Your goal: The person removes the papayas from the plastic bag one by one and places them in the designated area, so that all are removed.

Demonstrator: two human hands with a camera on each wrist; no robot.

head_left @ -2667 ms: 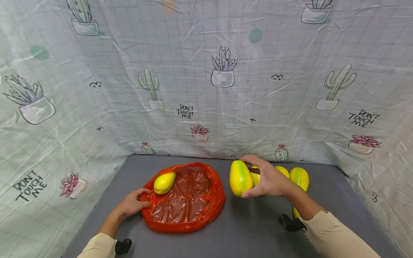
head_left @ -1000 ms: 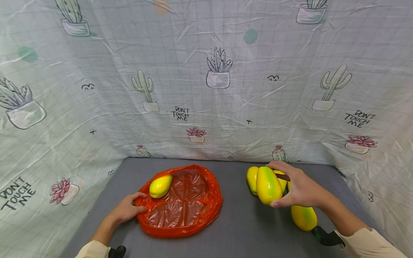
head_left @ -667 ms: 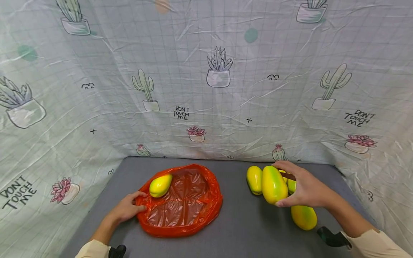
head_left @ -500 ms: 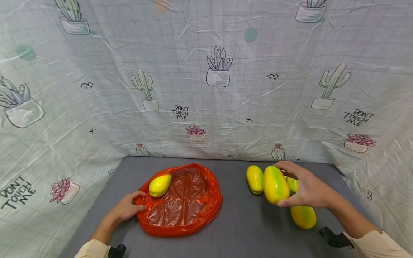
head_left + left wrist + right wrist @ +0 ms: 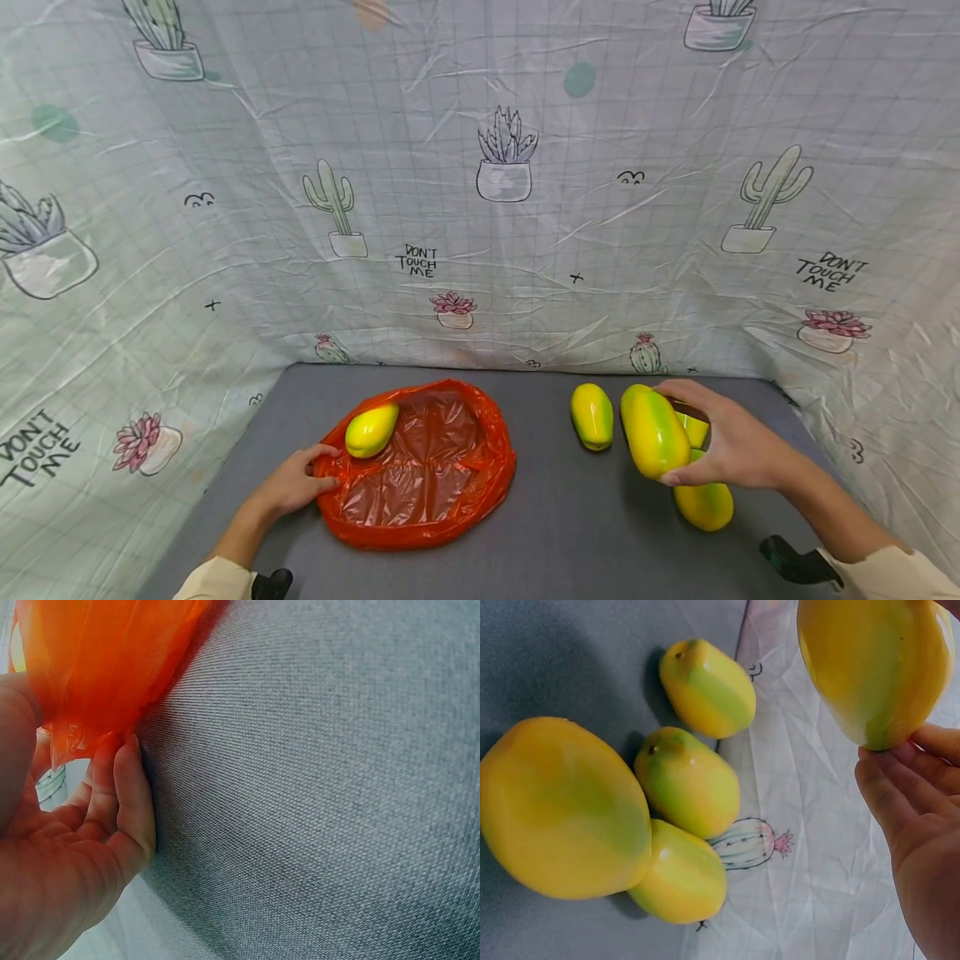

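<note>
My right hand [image 5: 738,442] grips a glossy yellow-green papaya [image 5: 656,432] between thumb and fingers. It is held above the right part of the table, and its lower end also shows in the right wrist view. Thumb and fingers of my left hand [image 5: 292,483] pinch the left rim of an open red plastic bag [image 5: 480,500]. The left wrist view shows the pinched bag edge [image 5: 112,667] close up. One papaya [image 5: 371,431] lies inside the bag at its left. Several more lie near my right hand, including a single papaya [image 5: 592,417] and a nearer papaya [image 5: 703,507].
The grey table [image 5: 558,517] meets a hanging sheet [image 5: 420,167] with cactus prints at its back and sides. In the right wrist view, a large papaya [image 5: 564,808] sits closest to the camera, beside smaller-looking papayas [image 5: 687,782].
My right hand has carried its papaya rightward from near the bag to beside the other papayas, uncovering one on the table. My left hand stays at the bag's rim.
</note>
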